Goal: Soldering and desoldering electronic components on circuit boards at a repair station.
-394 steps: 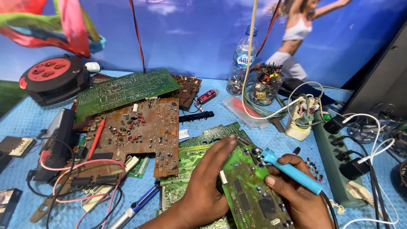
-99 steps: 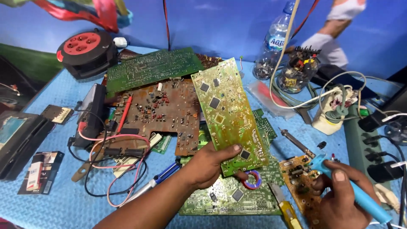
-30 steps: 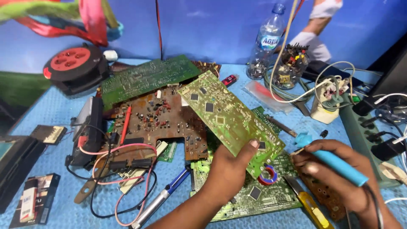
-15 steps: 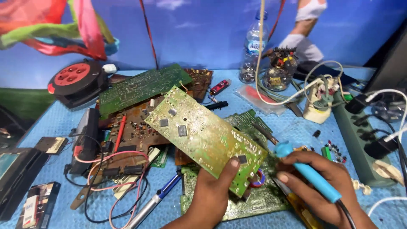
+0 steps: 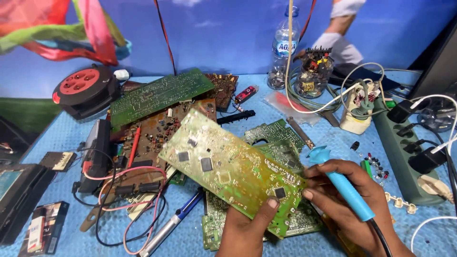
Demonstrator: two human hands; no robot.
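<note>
A person's left hand (image 5: 247, 228) gripped a light green circuit board (image 5: 233, 169) by its lower right edge, thumb pressed on the face near a small black chip, the board tilted above other boards on the blue table (image 5: 62, 138). The right hand (image 5: 347, 200) was closed around a blue soldering iron (image 5: 340, 183), its fingertips touching the board's right end. A brown circuit board (image 5: 157, 138) and a red cable reel (image 5: 81, 88) lay to the left.
</note>
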